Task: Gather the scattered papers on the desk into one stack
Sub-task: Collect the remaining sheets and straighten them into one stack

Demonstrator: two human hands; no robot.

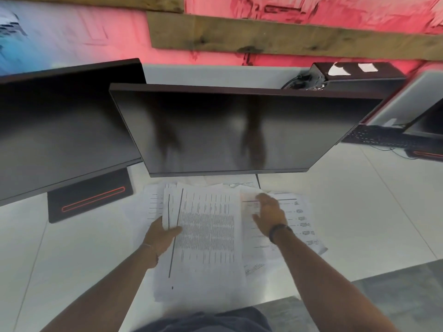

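Observation:
Printed white papers lie on the white desk (pixel 347 212) below the centre monitor. A thick bundle of sheets (pixel 206 231) sits in the middle, with its left edge lifted. My left hand (pixel 161 233) grips that left edge, thumb on top. To the right, more loose sheets (pixel 299 226) spread out, partly under the bundle. My right hand (pixel 269 216) rests on these sheets with its fingers reaching forward; the fingertips are blurred. A few sheets (pixel 153 202) stick out on the left behind the bundle.
A dark centre monitor (pixel 239 130) hangs right over the papers' far edge. A second monitor (pixel 64 121) and its black stand base (pixel 91 200) are at the left. A keyboard (pixel 376 136) and a black box (pixel 354 73) lie at the far right. The desk's front edge is at the lower right.

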